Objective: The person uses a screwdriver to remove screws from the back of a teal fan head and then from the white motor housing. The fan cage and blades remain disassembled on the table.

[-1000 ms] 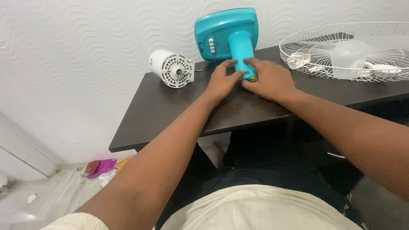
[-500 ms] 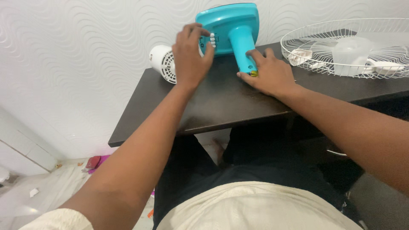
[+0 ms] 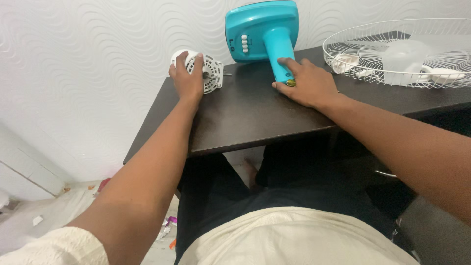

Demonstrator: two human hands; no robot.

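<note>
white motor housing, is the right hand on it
No, the left hand grips the white motor housing; the right hand rests by the teal fan stand.

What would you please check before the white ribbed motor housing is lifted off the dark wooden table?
1. Left hand grips white ribbed motor housing: ok.
2. Right hand steadies turquoise plastic fan stand: ok.
3. Housing rests on dark wooden table, away from the front edge: ok.
4. White wire fan guard lies apart from both hands: ok.
5. Motor shaft free of wires: cannot tell.
</note>
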